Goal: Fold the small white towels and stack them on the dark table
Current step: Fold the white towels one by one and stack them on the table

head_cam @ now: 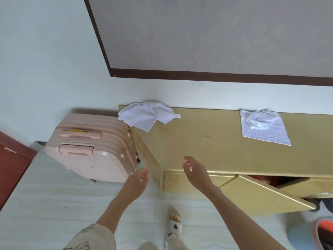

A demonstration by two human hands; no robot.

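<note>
1. Two small white towels lie unfolded on a gold-coloured table that stands against the far wall
2. The crumpled towel sits at the table's far left corner, bunched in loose folds, with one edge hanging over the left side above the pink suitcase
3. The second towel lies well to the right of it, near the far edge, mostly flat but rumpled at its far end
4. The left hand is held in the air off the table's near left corner, fingers loosely spread and slightly bent, holding nothing
5. The right hand hangs over the table's near edge, fingers relaxed and a little apart, also holding nothing
6. Both towels lie far of the fingers and apart from them: the crumpled one is beyond and between the two hands, the flatter one is far and off to the right of the right hand
7. An open drawer juts out from the table's near front on the right
8. A foot in a white slipper stands on the pale floor below the hands
</note>
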